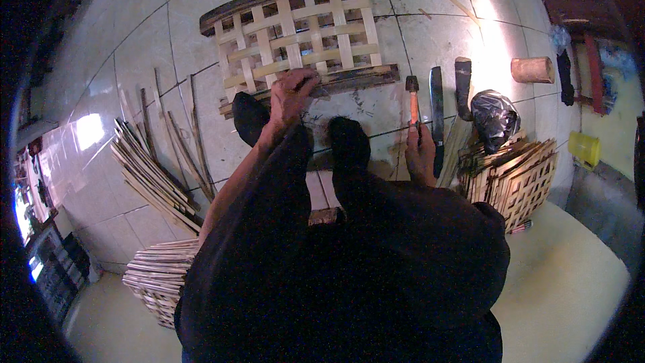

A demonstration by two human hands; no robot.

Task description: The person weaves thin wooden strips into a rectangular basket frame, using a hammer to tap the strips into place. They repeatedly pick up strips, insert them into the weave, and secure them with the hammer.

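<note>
A woven bamboo lattice panel [287,33] lies on the tiles in front of me, with dark wooden bars along its far and near edges. My left hand [287,99] rests at the near bar [359,76], fingers bent and pressed together; what they pinch, if anything, is hidden. To the right, my right hand [420,153] is closed round the near end of an orange-handled tool [414,105] with a dark blunt head. The tool points away from me, beside a long dark blade [437,94]. My dark-covered feet stand at the panel's near side.
Split bamboo strips [151,178] lie to the left, above a stack of lattice panels [158,270]. At right are more stacked panels [517,188], a black plastic bag [495,119], a dark curved piece [463,84] and a wooden block [532,70]. A yellow container [584,150] stands farther right.
</note>
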